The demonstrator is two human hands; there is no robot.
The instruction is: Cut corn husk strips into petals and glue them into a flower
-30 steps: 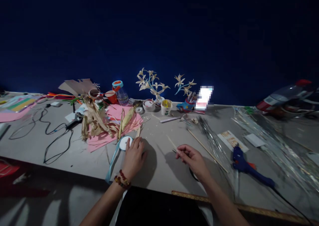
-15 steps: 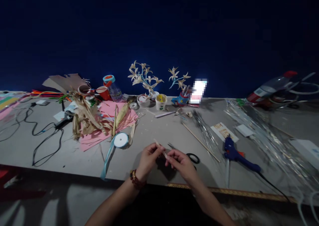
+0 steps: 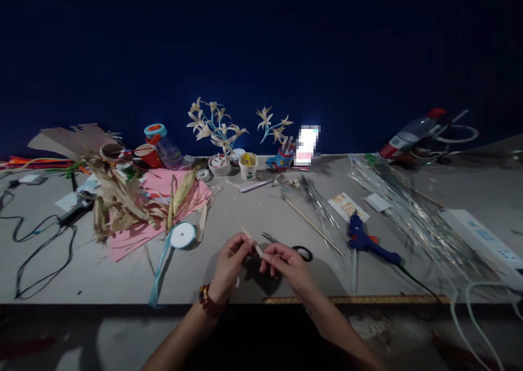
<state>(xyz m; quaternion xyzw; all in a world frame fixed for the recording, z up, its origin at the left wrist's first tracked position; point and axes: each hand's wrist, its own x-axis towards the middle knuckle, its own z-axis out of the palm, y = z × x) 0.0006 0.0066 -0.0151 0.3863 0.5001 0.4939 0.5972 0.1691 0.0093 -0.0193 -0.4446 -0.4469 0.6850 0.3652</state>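
Low in the middle of the head view, my left hand [image 3: 232, 262] pinches the upper part of a thin pale strip [image 3: 256, 247] between thumb and fingers. My right hand [image 3: 286, 265] pinches the strip's lower end. Both hands are just above the table near its front edge. Black-handled scissors [image 3: 303, 253] lie partly behind my right hand. A spool of light blue ribbon [image 3: 182, 235] lies left of my hands, its loose end trailing toward the front edge.
Dried husks [image 3: 118, 196] on pink paper [image 3: 126, 240] lie left. Pale flowers [image 3: 216, 126] in a cup and a yellow-filled tub [image 3: 248, 166] stand at the back. On the right are wires [image 3: 321, 210], a blue glue gun [image 3: 368, 243], a power strip [image 3: 482, 240] and a bottle [image 3: 417, 134].
The view has turned to the right, so the table's things appear farther left. Both hands still hold the pale strip, which is now a little more exposed between them.
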